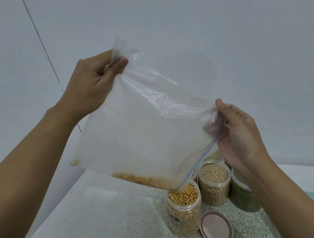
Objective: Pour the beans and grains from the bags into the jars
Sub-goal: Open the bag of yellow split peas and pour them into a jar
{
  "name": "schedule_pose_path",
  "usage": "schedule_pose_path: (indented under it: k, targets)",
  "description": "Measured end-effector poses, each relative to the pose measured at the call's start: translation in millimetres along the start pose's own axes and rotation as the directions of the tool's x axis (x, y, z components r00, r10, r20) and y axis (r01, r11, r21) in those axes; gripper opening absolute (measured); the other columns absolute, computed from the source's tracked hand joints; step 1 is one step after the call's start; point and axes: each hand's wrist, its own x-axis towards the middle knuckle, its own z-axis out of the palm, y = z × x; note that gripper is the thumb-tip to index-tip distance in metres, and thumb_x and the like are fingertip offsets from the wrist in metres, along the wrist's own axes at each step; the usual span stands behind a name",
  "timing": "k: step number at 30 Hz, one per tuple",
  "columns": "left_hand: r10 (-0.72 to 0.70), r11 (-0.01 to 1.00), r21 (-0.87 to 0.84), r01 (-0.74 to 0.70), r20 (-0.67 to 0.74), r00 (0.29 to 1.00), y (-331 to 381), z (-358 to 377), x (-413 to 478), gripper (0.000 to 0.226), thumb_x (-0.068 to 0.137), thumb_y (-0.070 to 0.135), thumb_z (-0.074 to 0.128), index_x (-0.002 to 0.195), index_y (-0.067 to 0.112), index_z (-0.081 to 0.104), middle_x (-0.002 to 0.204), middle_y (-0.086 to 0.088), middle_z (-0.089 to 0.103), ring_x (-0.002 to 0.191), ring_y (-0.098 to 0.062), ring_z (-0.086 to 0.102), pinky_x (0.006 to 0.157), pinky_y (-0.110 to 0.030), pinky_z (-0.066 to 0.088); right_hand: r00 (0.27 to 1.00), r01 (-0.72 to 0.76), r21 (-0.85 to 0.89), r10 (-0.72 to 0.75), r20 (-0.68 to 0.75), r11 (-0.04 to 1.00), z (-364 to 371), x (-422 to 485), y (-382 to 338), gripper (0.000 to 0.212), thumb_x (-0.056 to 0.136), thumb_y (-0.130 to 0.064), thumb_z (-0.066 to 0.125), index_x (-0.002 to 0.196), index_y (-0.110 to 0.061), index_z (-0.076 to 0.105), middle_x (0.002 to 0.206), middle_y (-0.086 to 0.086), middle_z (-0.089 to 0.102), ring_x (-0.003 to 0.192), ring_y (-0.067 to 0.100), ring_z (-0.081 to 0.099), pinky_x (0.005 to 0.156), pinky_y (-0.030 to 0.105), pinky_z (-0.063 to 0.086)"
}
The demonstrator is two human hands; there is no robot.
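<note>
Zip bag (pixel 143 129) pinched by left hand (pixel 88 86), right hand (pixel 237 136); mouth over jar (pixel 183 211).

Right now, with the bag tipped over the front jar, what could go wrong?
1. Overflow: the front jar looks filled almost to its rim, while kernels remain in the bag; they may spill onto the counter.
2. Mixing: the bag's mouth looks wider than the jar's opening, and the open soybean jar stands close beside it, so stray kernels could land there.
</note>
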Motion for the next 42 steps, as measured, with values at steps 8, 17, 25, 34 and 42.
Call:
schedule_pose_path:
  k: [8,17,25,34,42]
  targets:
    - [0.05,0.999,0.011,-0.051,0.038,0.998,6.8,-2.2,8.9,0.036,0.108,0.034,0.047,0.079,0.013,0.052,0.07,-0.011,0.042,0.055,-0.013,0.035,0.053,-0.015,0.028,0.998,-0.03,0.055,0.033,-0.058,0.998,-1.1,3.1,0.2,0.031,0.097,-0.017,0.065,0.066,-0.016,0.07,0.069,-0.002,0.06,0.065,0.01,0.057,0.06,0.026,0.057]
    - [0.045,0.999,0.018,-0.046,0.04,0.998,4.9,2.6,9.0,0.038,0.108,0.033,0.048,0.082,0.007,0.054,0.066,-0.003,0.043,0.052,-0.008,0.037,0.052,-0.014,0.028,0.997,0.021,0.004,-0.021,-0.077,1.0,-4.4,0.5,0.6,0.028,0.099,-0.019,0.062,0.072,-0.01,0.066,0.065,-0.001,0.058,0.059,0.006,0.057,0.061,0.02,0.055]
    - [0.111,0.994,0.008,-0.112,0.056,0.992,12.6,-2.5,30.2,0.042,0.108,0.038,0.047,0.084,0.004,0.054,0.063,-0.009,0.042,0.059,-0.028,0.04,0.056,-0.025,0.031,0.995,0.053,-0.037,-0.056,-0.085,0.998,-2.7,7.6,-2.9,0.028,0.102,-0.022,0.057,0.078,-0.009,0.062,0.066,-0.001,0.057,0.06,0.007,0.055,0.062,0.019,0.054]
    - [0.065,0.997,-0.053,-0.06,0.091,0.994,7.9,16.3,18.5,0.039,0.107,0.037,0.049,0.078,0.011,0.054,0.059,0.003,0.046,0.051,-0.012,0.039,0.052,-0.021,0.03,0.997,0.03,-0.084,-0.037,-0.073,0.996,-19.4,2.8,4.5,0.024,0.098,-0.024,0.058,0.086,-0.004,0.061,0.085,0.01,0.061,0.076,0.015,0.06,0.073,0.022,0.057]
    - [0.022,0.992,-0.13,-0.004,0.14,0.99,12.6,28.8,17.1,0.035,0.106,0.035,0.052,0.074,0.021,0.052,0.055,0.015,0.042,0.05,-0.005,0.035,0.051,-0.019,0.029,0.992,0.037,-0.13,-0.052,-0.119,0.991,-26.5,-1.4,11.9,0.025,0.092,-0.028,0.062,0.082,-0.005,0.062,0.079,0.008,0.059,0.074,0.015,0.058,0.07,0.022,0.055]
